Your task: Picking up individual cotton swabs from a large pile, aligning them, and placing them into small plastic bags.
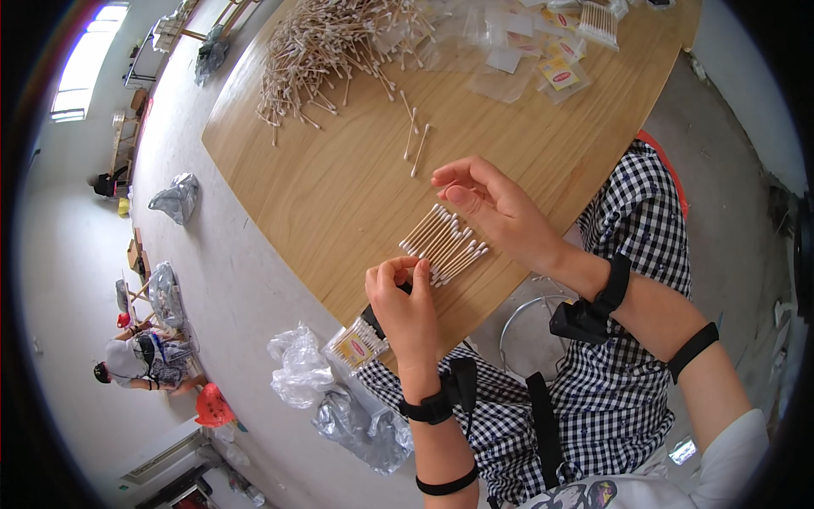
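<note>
Cotton swabs (443,244) are laid in a row on bench (297,204) betw. L hand (400,307), finger grip indeterminable, & R hand (507,214), fingers held loosely apart.

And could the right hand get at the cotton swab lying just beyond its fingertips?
Likely yes: the right hand looks empty; only wooden tabletop shows between it and that cotton swab.

Bright window (87,64), grey plastic bag (175,199) on pale floor (225,288), red bag (214,407)
</note>
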Available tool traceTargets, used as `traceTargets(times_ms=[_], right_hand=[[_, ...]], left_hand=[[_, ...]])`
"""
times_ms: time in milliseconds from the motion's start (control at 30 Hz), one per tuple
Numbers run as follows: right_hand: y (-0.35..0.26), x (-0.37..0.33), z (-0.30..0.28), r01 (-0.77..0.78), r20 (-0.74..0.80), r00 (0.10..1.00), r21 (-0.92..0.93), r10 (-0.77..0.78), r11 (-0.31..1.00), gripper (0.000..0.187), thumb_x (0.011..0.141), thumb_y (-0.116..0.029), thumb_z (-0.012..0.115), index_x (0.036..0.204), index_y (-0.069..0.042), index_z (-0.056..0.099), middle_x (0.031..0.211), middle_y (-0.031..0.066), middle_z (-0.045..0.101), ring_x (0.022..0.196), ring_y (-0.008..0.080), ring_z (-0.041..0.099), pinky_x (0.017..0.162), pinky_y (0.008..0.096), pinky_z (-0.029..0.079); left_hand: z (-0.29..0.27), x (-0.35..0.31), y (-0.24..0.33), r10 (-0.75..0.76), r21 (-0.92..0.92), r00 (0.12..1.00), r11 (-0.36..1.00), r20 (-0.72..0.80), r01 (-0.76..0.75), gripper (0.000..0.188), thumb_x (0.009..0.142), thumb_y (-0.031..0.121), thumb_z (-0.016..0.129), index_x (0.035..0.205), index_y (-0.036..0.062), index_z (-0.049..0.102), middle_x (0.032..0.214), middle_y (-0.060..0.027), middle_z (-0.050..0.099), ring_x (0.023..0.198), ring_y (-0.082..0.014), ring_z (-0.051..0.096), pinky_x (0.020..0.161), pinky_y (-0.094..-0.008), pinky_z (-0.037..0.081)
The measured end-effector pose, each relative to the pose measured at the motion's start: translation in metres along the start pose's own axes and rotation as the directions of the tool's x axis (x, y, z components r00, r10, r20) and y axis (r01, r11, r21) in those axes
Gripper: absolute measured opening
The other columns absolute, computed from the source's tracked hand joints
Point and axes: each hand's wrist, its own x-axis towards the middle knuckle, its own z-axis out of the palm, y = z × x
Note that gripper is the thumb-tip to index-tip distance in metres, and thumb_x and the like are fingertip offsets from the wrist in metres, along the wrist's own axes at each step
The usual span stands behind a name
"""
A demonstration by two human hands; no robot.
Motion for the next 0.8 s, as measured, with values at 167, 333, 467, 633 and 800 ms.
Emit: traceTargets(times_ms=[167, 333, 467, 633, 800], right_hand=[[-0.002, 0.0, -0.001, -0.014, 0.0, 1.0, -0.014, 0.014, 1.0, 0.034, 0.101, -0.032, 0.057, 0.117, -0.001, 0.059, 0.109, 0.0076, 0.065, 0.097, 0.0145, 0.06, 0.085, 0.0307, 0.047], [-0.008, 0.0, -0.005, -0.103, 0.082, 0.991, -0.01, 0.103, 0.995, 0.035, 0.103, -0.03, 0.055, 0.125, -0.002, 0.054, 0.119, 0.0053, 0.059, 0.105, 0.0122, 0.06, 0.094, 0.028, 0.048], [-0.007, -0.001, -0.005, -0.116, 0.085, 0.99, -0.017, 0.117, 0.993, 0.035, 0.103, -0.029, 0.055, 0.125, -0.002, 0.053, 0.118, 0.0049, 0.059, 0.104, 0.0119, 0.06, 0.094, 0.0279, 0.048], [-0.012, 0.0, -0.002, -0.021, 0.112, 0.993, -0.128, 0.036, 0.992, 0.028, 0.101, -0.022, 0.059, 0.12, -0.002, 0.059, 0.116, 0.0054, 0.061, 0.1, 0.0118, 0.061, 0.089, 0.0271, 0.05], [-0.02, -0.005, -0.006, 0.015, 0.259, 0.965, -0.195, 0.037, 0.981, 0.016, 0.097, -0.01, 0.061, 0.11, -0.003, 0.066, 0.103, 0.006, 0.065, 0.094, 0.0128, 0.063, 0.082, 0.0281, 0.052]], left_hand=[[-0.003, 0.004, 0.002, 0.082, 0.045, 0.994, 0.995, 0.067, -0.086, 0.014, 0.088, 0.01, 0.072, 0.09, -0.0024, 0.065, 0.089, -0.0072, 0.055, 0.079, -0.0168, 0.056, 0.074, -0.0308, 0.048], [-0.01, 0.003, 0.0, 0.108, 0.002, 0.993, 0.994, 0.039, -0.108, 0.012, 0.088, 0.009, 0.071, 0.089, -0.0014, 0.064, 0.089, -0.0063, 0.06, 0.081, -0.0157, 0.058, 0.071, -0.0286, 0.045], [-0.019, 0.0, 0.005, 0.004, -0.061, 1.0, 0.998, 0.008, -0.003, 0.008, 0.087, 0.008, 0.071, 0.088, 0.0032, 0.065, 0.082, -0.002, 0.066, 0.077, -0.0105, 0.06, 0.067, -0.0244, 0.04], [-0.026, -0.003, 0.001, 0.005, -0.186, 0.995, 0.982, -0.097, -0.024, 0.009, 0.089, 0.007, 0.071, 0.09, 0.0037, 0.062, 0.082, 0.0, 0.066, 0.078, -0.0069, 0.059, 0.068, -0.0241, 0.043], [-0.021, -0.003, 0.022, 0.024, -0.465, 0.999, 0.884, -0.045, -0.042, 0.013, 0.091, 0.006, 0.07, 0.098, 0.0003, 0.061, 0.088, -0.0037, 0.068, 0.078, -0.0059, 0.059, 0.078, -0.024, 0.047]])
